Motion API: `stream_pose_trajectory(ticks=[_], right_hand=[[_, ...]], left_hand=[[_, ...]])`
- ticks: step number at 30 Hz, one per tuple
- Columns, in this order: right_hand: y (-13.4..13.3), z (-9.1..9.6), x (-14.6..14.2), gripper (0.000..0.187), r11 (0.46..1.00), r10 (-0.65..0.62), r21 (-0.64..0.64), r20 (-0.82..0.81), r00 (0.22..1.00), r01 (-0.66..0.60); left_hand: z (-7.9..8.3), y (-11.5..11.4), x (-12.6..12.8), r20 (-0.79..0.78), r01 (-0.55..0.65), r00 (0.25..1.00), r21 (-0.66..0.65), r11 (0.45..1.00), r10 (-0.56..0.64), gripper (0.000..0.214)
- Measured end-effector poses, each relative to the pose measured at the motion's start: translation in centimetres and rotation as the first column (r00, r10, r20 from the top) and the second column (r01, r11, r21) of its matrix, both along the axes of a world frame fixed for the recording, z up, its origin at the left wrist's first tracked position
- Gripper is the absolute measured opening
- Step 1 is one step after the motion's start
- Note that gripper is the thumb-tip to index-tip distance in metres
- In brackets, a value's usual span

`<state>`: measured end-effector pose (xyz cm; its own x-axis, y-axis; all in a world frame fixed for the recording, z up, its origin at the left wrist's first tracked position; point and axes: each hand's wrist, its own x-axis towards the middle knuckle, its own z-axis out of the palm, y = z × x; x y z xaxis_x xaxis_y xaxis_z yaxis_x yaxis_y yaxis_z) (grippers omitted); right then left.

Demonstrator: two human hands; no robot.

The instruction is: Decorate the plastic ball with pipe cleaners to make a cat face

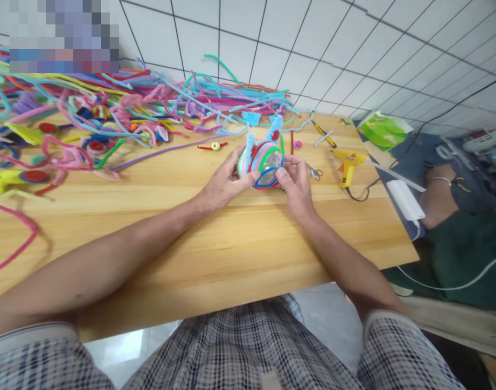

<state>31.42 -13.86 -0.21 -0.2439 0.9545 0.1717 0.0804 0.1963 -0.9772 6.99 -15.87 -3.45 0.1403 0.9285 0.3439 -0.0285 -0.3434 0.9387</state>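
Observation:
Over the wooden table, a round craft piece (268, 157) is held between my two hands. Coloured pipe cleaners in green, pink, blue and red ring its clear, shiny front. Fuzzy light-blue strips and a red ball stand on its top. My left hand (227, 181) wraps its left side, thumb on the front edge. Around the right rim, my right hand (295, 181) is closed, with its thumb at the blue pipe cleaner (268, 176) along the lower front. The underside and back of the piece are hidden. Just right of my right hand lie scissors (315, 172).
A yellow glue gun (348, 163) with its cord and a yellow-black utility knife (324, 134) lie to the right. Pipe cleaners (231, 97) heap along the back and left. Beyond the right edge are a white power strip (405, 199), a green packet (382, 131) and another person's arm (439, 195).

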Motion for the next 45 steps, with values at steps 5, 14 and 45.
stream_pose_trajectory(ticks=[5,14,45], right_hand=[[-0.1,0.7,0.1,0.086,0.999,0.011,0.052,0.013,1.000,-0.012],[1.0,1.0,0.4,0.083,0.998,-0.050,0.021,-0.035,0.998,0.051],[1.0,1.6,-0.5,0.052,0.978,-0.082,-0.205,-0.205,0.975,0.040]], left_hand=[[-0.7,-0.3,0.0,-0.029,-0.061,0.998,0.024,0.998,0.061,0.109],[-1.5,-0.8,-0.5,-0.206,-0.066,0.971,0.244,0.968,0.119,0.094],[-1.4,-1.0,-1.3,-0.267,-0.001,0.960,0.281,0.960,0.079,0.093]])
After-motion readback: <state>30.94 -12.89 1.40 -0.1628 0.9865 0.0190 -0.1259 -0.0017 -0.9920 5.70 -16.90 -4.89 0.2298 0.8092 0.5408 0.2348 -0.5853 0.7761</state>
